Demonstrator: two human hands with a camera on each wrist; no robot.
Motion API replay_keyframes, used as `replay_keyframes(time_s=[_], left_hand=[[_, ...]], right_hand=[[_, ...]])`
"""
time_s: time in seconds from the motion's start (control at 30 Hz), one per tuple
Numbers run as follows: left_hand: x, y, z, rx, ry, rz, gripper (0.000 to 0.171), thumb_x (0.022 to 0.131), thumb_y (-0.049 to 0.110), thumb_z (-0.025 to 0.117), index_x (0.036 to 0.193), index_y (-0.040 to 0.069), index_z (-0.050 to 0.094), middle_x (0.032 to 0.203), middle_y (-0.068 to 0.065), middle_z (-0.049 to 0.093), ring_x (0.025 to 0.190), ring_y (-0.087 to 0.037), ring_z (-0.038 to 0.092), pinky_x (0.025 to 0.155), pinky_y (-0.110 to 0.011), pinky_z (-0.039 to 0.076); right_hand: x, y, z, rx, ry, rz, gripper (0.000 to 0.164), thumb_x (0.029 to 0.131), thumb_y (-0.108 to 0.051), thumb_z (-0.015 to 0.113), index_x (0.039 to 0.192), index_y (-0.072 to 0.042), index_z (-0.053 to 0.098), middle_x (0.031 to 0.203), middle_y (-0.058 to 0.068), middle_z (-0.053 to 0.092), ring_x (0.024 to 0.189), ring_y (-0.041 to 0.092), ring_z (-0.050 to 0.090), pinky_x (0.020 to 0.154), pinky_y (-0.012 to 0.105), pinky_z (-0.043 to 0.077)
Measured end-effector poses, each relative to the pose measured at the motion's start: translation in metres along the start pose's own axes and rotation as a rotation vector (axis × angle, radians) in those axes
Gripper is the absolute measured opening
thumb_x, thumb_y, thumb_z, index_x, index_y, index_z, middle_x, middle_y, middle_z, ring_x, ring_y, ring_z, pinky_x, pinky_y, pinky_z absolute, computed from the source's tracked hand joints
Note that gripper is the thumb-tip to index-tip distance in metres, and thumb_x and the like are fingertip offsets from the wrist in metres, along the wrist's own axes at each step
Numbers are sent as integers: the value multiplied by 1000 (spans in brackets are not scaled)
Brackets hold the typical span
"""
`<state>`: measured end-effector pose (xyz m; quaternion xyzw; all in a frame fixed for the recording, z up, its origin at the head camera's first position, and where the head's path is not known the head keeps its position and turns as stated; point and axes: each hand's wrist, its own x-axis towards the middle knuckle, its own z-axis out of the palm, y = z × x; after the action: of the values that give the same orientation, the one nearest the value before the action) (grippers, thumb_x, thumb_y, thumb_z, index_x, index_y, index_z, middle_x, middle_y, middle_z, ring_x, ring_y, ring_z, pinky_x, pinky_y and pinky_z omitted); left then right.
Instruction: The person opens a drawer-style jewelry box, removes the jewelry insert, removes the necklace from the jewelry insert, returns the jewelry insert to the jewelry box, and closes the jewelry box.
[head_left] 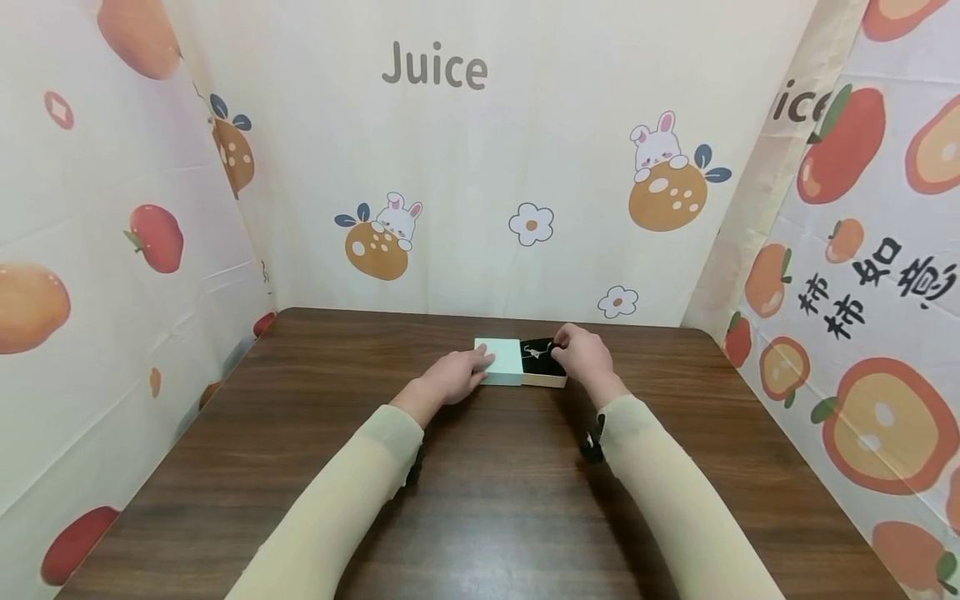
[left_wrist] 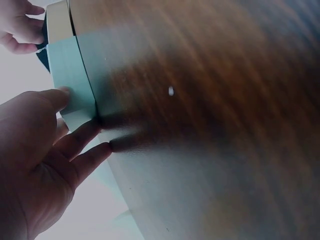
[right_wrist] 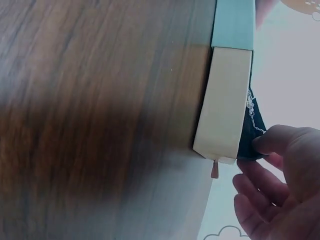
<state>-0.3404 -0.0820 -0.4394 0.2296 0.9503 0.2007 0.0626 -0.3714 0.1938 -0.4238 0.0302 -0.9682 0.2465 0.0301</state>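
Observation:
A small jewelry box with a mint sleeve [head_left: 501, 358] and a cream drawer [head_left: 544, 380] sits near the table's far edge. The drawer sticks out of the sleeve to the right. My left hand [head_left: 454, 375] holds the sleeve's left end, thumb and fingers against it, as the left wrist view shows. On the black pad [right_wrist: 246, 137] in the drawer lies a thin silver chain [right_wrist: 251, 107] with a small ornament. My right hand [head_left: 582, 353] pinches the pad's right end, which stands raised above the drawer wall. A brown pull tab [right_wrist: 215, 169] hangs from the drawer's end.
The brown wooden table [head_left: 480, 500] reaches back to a fruit-and-rabbit printed curtain [head_left: 465, 167]. Similar printed cloth hangs along the left and right sides. A dark wrist device [head_left: 592, 442] shows under the right sleeve.

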Motion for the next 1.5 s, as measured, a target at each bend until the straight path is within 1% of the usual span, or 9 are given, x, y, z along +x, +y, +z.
replay_keyframes(time_s=[0.17,0.27,0.53,0.73,0.87,1.0,1.13,1.37,1.5], left_hand=[[0,0,0,-2,1,-6,53,116,24,57,168,18,46,180,-8,34,164,-29,40,134,-47,36],[0,0,0,0,1,-7,54,116,24,56,168,19,46,180,-8,34,164,-29,40,134,-47,36],[1,-1,2,6,0,1,53,116,24,56,168,19,46,180,-7,33,164,-29,40,134,-47,36],[1,0,1,8,-1,-3,53,116,24,56,168,18,46,180,-7,33,164,-29,40,134,-47,36],[1,0,1,1,-4,-4,54,116,24,56,168,17,46,180,-8,33,164,-30,40,134,-48,36],[2,-1,1,0,-5,-4,53,117,25,55,168,17,46,180,-8,33,164,-30,40,134,-48,35],[3,-1,1,5,-6,-10,53,117,25,55,168,18,46,180,-8,33,164,-30,40,134,-48,36],[3,-1,2,8,2,1,52,116,25,56,167,17,48,179,-11,34,162,-32,43,133,-48,38],[3,-1,2,12,7,11,52,116,25,56,167,16,49,179,-11,35,162,-33,44,133,-48,38]], right_hand=[[-1,5,-3,166,4,34,34,108,-17,64,139,-3,63,140,24,70,127,42,67,109,56,57],[-1,7,-7,280,-9,66,39,108,-16,65,142,3,63,140,27,70,127,41,69,109,53,58],[-5,13,-12,467,-10,109,37,108,-15,67,138,6,66,133,28,72,109,30,75,91,33,62],[-8,11,-16,579,17,101,38,108,-14,67,139,7,64,128,23,72,94,17,69,74,17,56],[-8,7,-20,627,33,92,42,107,-16,70,141,7,64,122,17,72,88,10,66,74,16,57],[-8,1,-24,694,19,95,46,106,-19,72,144,5,62,123,12,70,95,13,69,78,15,60],[-11,-8,-30,733,1,78,50,105,-21,73,147,3,61,131,15,70,101,14,69,81,17,61],[-20,-25,-43,743,-31,31,52,107,-29,72,152,-4,60,141,16,66,107,17,69,99,30,62],[-25,-36,-50,757,-33,1,55,107,-29,73,153,-4,59,143,17,66,105,15,69,96,25,61]])
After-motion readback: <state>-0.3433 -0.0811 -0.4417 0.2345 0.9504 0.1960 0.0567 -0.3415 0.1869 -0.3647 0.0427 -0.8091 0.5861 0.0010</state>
